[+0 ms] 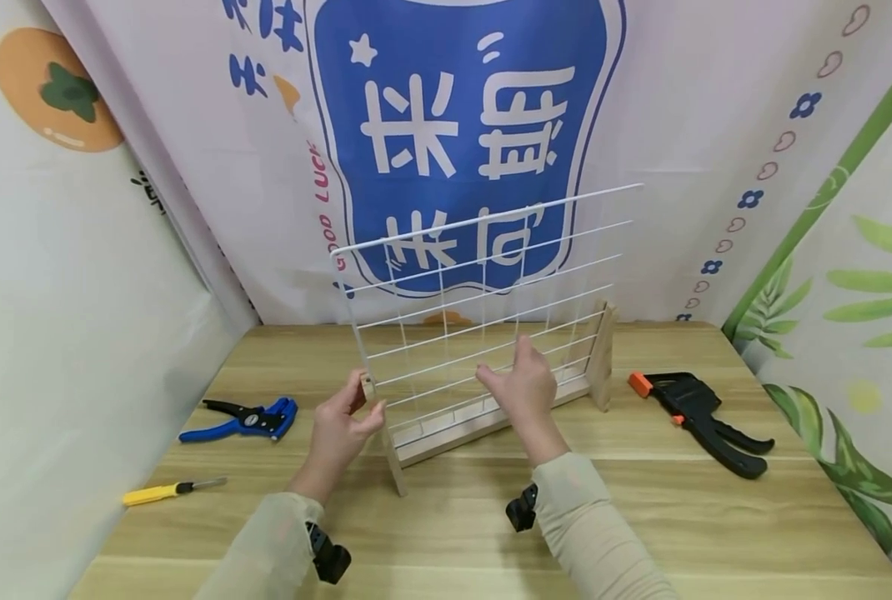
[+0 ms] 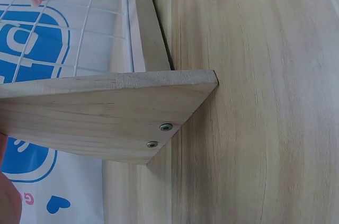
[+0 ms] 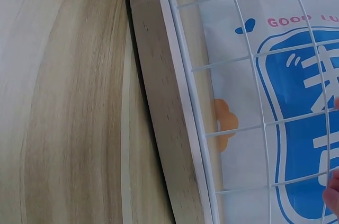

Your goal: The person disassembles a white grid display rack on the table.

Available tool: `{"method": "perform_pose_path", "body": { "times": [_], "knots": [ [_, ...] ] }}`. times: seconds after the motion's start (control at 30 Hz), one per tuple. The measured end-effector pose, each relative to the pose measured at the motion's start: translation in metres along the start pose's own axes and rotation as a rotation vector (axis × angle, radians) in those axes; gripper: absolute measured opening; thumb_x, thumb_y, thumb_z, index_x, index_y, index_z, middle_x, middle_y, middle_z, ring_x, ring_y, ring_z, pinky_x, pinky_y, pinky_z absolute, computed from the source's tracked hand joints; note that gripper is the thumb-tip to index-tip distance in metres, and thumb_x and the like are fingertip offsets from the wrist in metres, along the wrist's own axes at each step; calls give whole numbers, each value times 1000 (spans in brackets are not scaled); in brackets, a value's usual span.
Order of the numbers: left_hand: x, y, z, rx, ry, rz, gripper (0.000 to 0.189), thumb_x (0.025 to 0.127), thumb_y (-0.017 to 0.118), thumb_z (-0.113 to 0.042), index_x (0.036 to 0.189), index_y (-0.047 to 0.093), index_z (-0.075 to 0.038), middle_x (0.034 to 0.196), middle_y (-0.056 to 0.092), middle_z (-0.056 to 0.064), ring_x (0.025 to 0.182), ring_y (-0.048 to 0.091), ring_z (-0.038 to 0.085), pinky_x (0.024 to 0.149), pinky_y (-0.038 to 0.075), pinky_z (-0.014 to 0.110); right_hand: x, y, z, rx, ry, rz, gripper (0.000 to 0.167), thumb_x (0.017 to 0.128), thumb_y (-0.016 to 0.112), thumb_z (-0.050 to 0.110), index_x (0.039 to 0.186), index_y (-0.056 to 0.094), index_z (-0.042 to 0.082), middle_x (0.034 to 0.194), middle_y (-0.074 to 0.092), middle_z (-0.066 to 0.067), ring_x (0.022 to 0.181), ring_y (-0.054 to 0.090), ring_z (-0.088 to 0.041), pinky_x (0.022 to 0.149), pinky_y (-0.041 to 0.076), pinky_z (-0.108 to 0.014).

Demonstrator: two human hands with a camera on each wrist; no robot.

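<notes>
A white wire grid point(image 1: 483, 292) stands upright in a wooden frame, its bottom edge along a wooden crossbar point(image 1: 446, 437). My left hand point(image 1: 343, 423) holds the upper part of the left wooden side panel point(image 1: 392, 454), thumb on one side and fingers on the other. Two metal screws show low on that panel point(image 2: 100, 123) in the left wrist view. My right hand point(image 1: 524, 387) is in front of the grid's lower middle, thumb and forefinger spread apart. Its fingertips point(image 3: 332, 195) show at the grid wires in the right wrist view; whether they touch is unclear.
Blue-and-black wire strippers point(image 1: 247, 419) and a yellow-handled screwdriver point(image 1: 172, 490) lie at the left of the wooden table point(image 1: 446, 542). At the right lies a black bar clamp with orange pads point(image 1: 701, 417). Printed curtains point(image 1: 663, 133) hang behind the table and at its sides.
</notes>
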State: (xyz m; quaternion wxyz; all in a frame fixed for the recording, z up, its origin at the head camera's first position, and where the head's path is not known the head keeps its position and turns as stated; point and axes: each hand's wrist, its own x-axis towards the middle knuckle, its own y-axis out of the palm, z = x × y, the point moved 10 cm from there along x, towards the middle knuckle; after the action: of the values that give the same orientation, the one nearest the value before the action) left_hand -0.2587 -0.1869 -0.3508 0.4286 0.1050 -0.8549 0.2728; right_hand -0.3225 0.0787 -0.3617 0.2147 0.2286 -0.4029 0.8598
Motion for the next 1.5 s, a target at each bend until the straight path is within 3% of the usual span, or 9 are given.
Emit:
{"method": "perform_pose_path", "body": {
  "times": [0.4, 0.83, 0.93, 1.07, 1.17, 1.33, 1.5],
  "knots": [
    [0, -1, 1, -20, -3, 98, 46, 67, 76, 9, 109, 59, 6, 88, 69, 22, 80, 68, 34, 71, 56, 21, 0, 4, 0, 43, 15, 39, 53, 63, 79, 39, 89, 45, 7, 59, 41, 0, 48, 35, -15, 38, 29, -23],
    [-2, 2, 2, -10, -30, 64, 52, 62, 76, 14, 111, 58, 14, 91, 67, 27, 79, 66, 39, 70, 56, 27, 2, -5, 5, -2, -26, -25, 60, 61, 80, 39, 101, 52, 3, 63, 50, -4, 50, 42, -18, 39, 34, -24],
    [2, 0, -10, -17, -29, 60, 50, 60, 75, 17, 107, 58, 15, 89, 66, 29, 79, 66, 39, 72, 55, 22, 2, -6, 6, -2, -32, -26, 60, 61, 80, 38, 101, 52, 4, 63, 49, -3, 50, 41, -17, 39, 33, -23],
    [9, -3, -29, 0, -4, 55, 47, 58, 73, 19, 103, 58, 16, 84, 66, 29, 76, 66, 38, 70, 56, 24, 4, -8, 7, 4, -38, -31, 57, 63, 79, 41, 98, 51, 6, 62, 47, -1, 49, 38, -15, 38, 30, -22],
    [8, -1, -23, 3, 6, 51, 47, 58, 74, 19, 103, 58, 15, 84, 66, 29, 76, 66, 39, 69, 57, 27, 6, -10, 8, 14, -30, -34, 55, 64, 77, 41, 97, 51, 6, 62, 47, -2, 49, 38, -16, 38, 30, -22],
    [0, 3, -1, 9, 1, 51, 51, 60, 76, 15, 108, 59, 11, 85, 67, 26, 76, 67, 37, 72, 54, 18, 7, -10, 6, 34, 4, -13, 59, 63, 77, 41, 103, 53, 5, 67, 54, -5, 51, 43, -18, 39, 34, -23],
    [-1, 2, 1, 15, 13, 46, 49, 61, 76, 12, 108, 60, 9, 81, 68, 23, 73, 67, 36, 68, 57, 26, 11, -12, 9, 54, 4, -5, 58, 63, 77, 40, 101, 51, 4, 64, 50, -3, 50, 41, -18, 38, 33, -24]
  ]
}}
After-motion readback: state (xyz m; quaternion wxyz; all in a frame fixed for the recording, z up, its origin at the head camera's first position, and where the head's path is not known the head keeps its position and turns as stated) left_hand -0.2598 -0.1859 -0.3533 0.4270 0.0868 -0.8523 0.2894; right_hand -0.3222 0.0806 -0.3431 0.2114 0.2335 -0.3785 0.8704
